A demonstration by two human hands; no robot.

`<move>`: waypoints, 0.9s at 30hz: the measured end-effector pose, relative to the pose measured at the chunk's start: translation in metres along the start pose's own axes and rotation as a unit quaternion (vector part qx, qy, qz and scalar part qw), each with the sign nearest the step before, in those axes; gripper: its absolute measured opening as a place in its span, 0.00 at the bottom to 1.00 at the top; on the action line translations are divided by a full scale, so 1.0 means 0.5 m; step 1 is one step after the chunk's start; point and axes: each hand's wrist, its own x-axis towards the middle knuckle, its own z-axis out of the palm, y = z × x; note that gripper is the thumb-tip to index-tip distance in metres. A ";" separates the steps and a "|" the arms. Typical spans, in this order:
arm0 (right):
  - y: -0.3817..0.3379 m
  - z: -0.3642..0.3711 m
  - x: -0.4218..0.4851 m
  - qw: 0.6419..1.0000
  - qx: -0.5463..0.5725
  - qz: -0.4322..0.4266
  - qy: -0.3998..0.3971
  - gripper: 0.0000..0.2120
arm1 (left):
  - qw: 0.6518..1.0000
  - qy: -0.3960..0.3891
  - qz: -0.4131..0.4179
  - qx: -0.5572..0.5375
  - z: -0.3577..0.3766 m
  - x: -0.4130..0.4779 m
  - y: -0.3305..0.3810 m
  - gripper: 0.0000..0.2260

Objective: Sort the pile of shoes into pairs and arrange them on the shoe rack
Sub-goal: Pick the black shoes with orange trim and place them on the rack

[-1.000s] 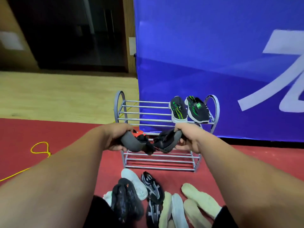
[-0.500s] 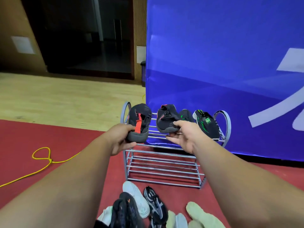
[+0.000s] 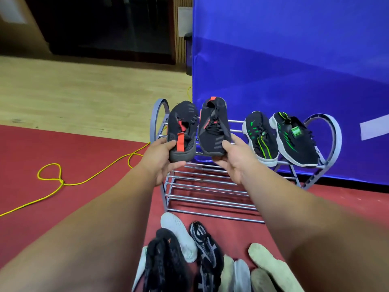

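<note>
Now lifted higher at shoe rack [image 3: 210, 187] top, 2 black-red shoes [image 3: 214, 127], arms outstretched, heels gripped by left hand [image 3: 161, 163], right hand [image 3: 236, 162].

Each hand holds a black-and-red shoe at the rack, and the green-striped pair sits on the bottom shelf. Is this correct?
No. In the head view the green-striped pair sits on the rack's top shelf. The rest holds.

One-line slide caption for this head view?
Left hand and right hand hold a black-and-red pair over the rack, beside the green-striped pair; unsorted shoes lie below.
</note>
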 end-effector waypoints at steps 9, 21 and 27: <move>0.056 -0.002 0.017 0.981 -0.189 0.037 -0.006 0.23 | 1.000 0.022 0.012 -0.016 -0.008 0.054 -0.049 0.26; 0.051 0.030 0.037 0.995 -0.094 0.028 0.008 0.30 | 0.999 0.040 0.029 -0.008 -0.026 0.079 -0.051 0.22; 0.039 0.009 0.015 0.986 -0.136 0.095 -0.007 0.30 | 0.997 0.050 0.002 0.051 -0.031 0.050 -0.040 0.25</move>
